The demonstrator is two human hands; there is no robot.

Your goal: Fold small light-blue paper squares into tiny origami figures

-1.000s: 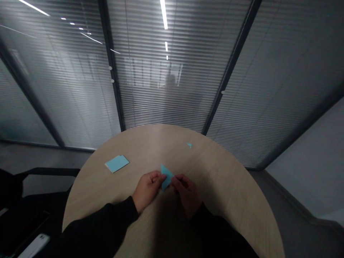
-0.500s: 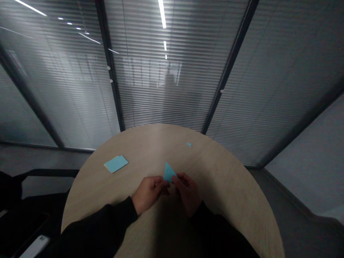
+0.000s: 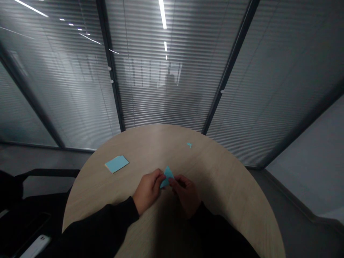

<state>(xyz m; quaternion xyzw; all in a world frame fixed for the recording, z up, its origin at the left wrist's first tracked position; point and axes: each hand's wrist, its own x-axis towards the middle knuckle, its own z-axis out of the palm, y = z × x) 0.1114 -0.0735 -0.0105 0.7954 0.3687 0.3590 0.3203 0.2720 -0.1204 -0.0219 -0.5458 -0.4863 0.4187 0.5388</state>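
Our round wooden worktop (image 3: 220,179) stands before glass partitions with blinds (image 3: 161,89). Leftmost lies a blue paper stack (image 3: 116,164); our left grip (image 3: 148,191) and right grip (image 3: 186,195) close on a folded blue paper triangle (image 3: 167,177) between them; beyond lies a tiny blue scrap (image 3: 189,145).

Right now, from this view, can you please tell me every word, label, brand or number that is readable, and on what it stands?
There is no readable text in this view.
The folded light-blue paper between the left hand and right hand: no writing shows.
The stack of blue paper on the round wooden table: no writing shows.
The white object at lower left: too small and blurred to read.
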